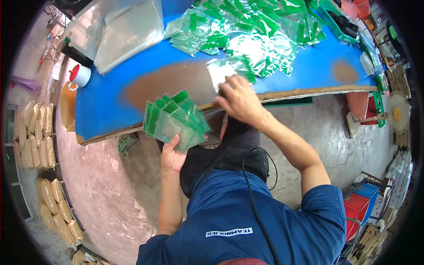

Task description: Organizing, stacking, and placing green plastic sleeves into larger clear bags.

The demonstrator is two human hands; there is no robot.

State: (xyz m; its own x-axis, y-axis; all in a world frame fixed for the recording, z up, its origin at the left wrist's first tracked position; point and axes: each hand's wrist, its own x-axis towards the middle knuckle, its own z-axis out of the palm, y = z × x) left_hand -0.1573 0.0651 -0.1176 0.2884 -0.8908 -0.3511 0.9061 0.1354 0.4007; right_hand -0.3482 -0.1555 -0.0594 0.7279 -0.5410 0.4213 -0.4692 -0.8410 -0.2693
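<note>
My left hand (173, 155) grips a fanned stack of clear plastic bags (176, 126) with green strips, held up in front of the table's near edge. The thumb lies on top of the stack. At the table edge my right hand (242, 99) reaches over a single clear bag (217, 70), its fingertips at the bag and its thumb apart from them. Motion blurs these fingers, so whether they pinch the bag cannot be made out. Farther back, a large loose heap of similar green-striped bags (260, 48) covers the table.
The blue table (101, 106) has worn brown patches. Large clear sheets (128, 39) lie at its far left, near a white mug (80, 76) with a red lid. A green tray (338, 26) stands far right. A fan (398, 113) is beyond the right edge; brown packages (37, 132) are stacked left.
</note>
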